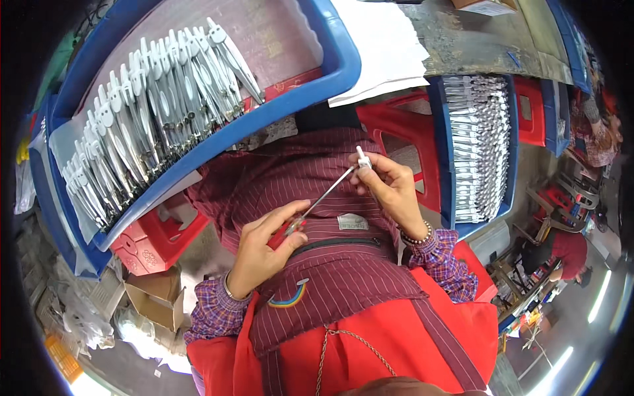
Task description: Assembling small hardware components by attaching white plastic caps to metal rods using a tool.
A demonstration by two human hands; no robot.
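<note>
- Fingers [281,218] of the left hand [261,247] are clenched on a red-handled screwdriver [310,210], held over the lap.
- A small white part [364,158] is pinched by the right hand [386,185]; the screwdriver tip is touching it.
- Grey compasses [145,112] are laid in rows in a blue tray [330,79] further away.
- More are stacked in a second tray [441,152] at the right.

We count two blue trays [343,72] of grey-white compasses, upper left and right [444,158]; too many compasses to count. One red-handled screwdriver [310,211], one compass [362,158] in hand, possibly four red stools [152,241].
</note>
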